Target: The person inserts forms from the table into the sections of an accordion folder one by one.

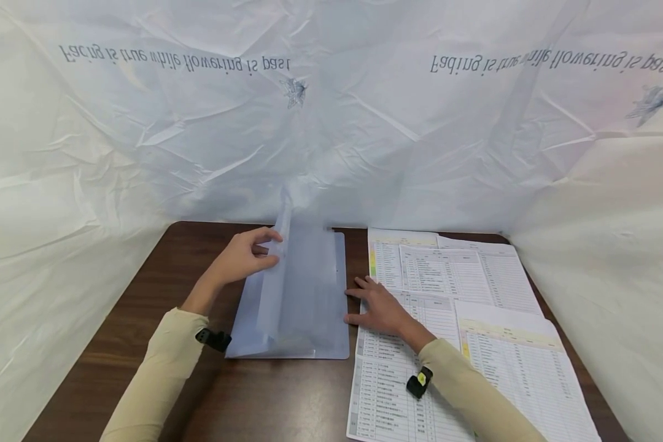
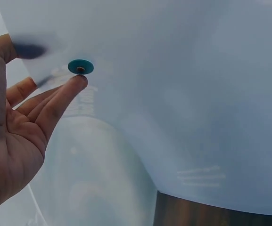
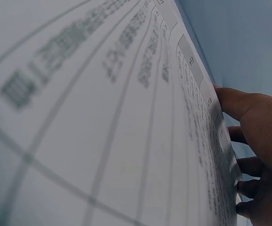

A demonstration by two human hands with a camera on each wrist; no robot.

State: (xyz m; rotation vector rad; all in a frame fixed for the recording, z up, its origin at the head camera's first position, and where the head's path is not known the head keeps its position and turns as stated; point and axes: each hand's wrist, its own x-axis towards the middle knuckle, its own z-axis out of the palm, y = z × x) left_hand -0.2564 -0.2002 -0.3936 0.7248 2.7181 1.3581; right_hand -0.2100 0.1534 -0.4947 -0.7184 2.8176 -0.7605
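A translucent bluish plastic document folder point(image 1: 315, 288) lies on the dark table, its flap point(image 1: 273, 282) raised and standing nearly upright. At the flap's left face is my left hand point(image 1: 245, 258), thumb and fingers spread apart, fingertips against the plastic. In the left wrist view one fingertip of that hand touches a round teal button point(image 2: 80, 66) on the plastic. Over the left edge of the printed sheets point(image 1: 389, 362) lies my right hand point(image 1: 383, 310), fingers spread, tips reaching the folder's right edge. The right wrist view shows its fingertips along the paper's edge.
Several overlapping table-printed sheets point(image 1: 447, 270) cover the table's right side. Dark wood of the table point(image 1: 265, 399) shows in front of the folder and to its left. White plastic sheeting point(image 1: 331, 141) with printed lettering hangs behind and on both sides.
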